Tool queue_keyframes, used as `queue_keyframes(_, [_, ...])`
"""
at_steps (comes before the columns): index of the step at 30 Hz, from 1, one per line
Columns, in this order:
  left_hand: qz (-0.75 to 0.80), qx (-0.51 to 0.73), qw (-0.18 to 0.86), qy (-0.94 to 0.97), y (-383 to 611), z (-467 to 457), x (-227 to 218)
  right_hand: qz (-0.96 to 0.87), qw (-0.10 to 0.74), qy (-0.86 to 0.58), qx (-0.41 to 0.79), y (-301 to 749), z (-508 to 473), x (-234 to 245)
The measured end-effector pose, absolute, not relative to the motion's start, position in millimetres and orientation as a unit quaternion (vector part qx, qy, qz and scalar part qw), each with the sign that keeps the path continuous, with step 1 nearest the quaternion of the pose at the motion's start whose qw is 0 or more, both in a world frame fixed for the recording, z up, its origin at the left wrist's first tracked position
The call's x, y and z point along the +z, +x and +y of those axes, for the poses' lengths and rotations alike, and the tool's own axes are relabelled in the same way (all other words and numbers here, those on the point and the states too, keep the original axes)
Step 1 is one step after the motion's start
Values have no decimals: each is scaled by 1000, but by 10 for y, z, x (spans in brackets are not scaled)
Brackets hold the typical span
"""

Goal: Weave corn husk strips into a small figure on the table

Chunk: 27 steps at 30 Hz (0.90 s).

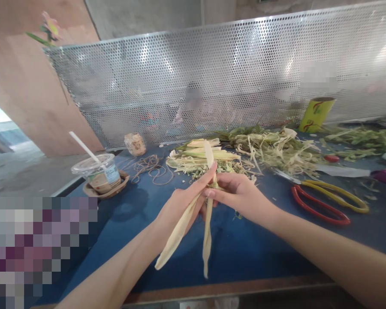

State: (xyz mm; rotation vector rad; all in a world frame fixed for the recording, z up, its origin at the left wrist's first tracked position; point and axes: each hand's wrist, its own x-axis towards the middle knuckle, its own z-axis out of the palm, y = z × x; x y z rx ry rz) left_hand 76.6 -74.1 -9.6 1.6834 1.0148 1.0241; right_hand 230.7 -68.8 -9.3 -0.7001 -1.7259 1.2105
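Long pale strips that look like dried corn husk (pixel 180 229) are pinched between my two hands over the blue tabletop. My left hand (pixel 189 195) closes on them from the left, its index finger pointing up along one strip. From the right, my right hand (pixel 236 191) presses thumb and fingers on the strips where they cross. Two strip ends hang down toward me and one sticks up. Just beyond my fingers lies a pile of husk strips (pixel 209 154). The fingertips partly hide the crossing point.
Scissors (pixel 324 201) with red and yellow handles and a purple-handled knife (pixel 384 176) lie at right. A lidded cup with a straw (pixel 99 174) stands left, near loose twine (pixel 151 167). Behind are more dried plants (pixel 273 143), a yellow tube (pixel 317 115) and a perforated metal screen (pixel 212 77).
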Motion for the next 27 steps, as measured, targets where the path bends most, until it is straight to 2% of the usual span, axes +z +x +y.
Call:
queue_keyframes(7, [326, 372, 481, 724, 727, -744, 14, -692, 469, -294, 464, 2327, -732, -27])
queue_keyframes(14, [354, 403, 411, 737, 767, -773, -65, -665, 475, -319, 480, 2355, -677, -41])
queue_keyframes(22, [350, 403, 481, 695, 835, -838, -153, -656, 524, -374, 394, 2403, -649, -29])
queue_keyframes(27, [343, 390, 488, 702, 827, -874, -186, -617, 529, -348, 467, 2386, -682, -14])
